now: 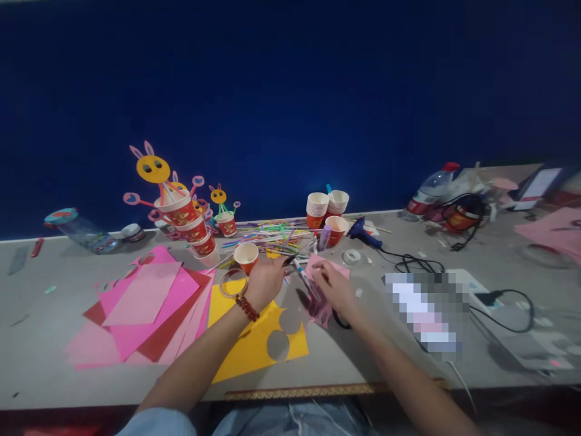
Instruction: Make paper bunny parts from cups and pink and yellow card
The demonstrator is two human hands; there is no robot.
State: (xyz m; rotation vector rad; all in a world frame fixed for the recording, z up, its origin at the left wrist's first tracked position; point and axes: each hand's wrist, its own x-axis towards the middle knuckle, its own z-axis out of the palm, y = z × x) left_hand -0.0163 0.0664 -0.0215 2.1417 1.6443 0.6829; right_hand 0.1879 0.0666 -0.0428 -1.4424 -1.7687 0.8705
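My left hand [267, 282], with a beaded bracelet [247, 307] on its wrist, is closed around a slim black piece [289, 260] that looks like the end of a marker. Right beside it a white marker with a blue band [301, 274] slants between my two hands. My right hand [334, 289] has bent fingers over a pink paper piece [336, 265]. Its fingertips are close to the white marker, but what they pinch is hidden. Below my left forearm lies a yellow sheet [240, 348] with round holes cut out. A tape roll [233, 283] rests by my left wrist.
Pink and red sheets [149, 303] spread at left. Behind them stand stacked cups with a rabbit figure [181, 212]. Pipe cleaners [272, 233], paper cups [316, 209] and a blue glue gun [365, 235] sit at the back. A blurred-out device [424, 312] and cables [417, 263] lie at right.
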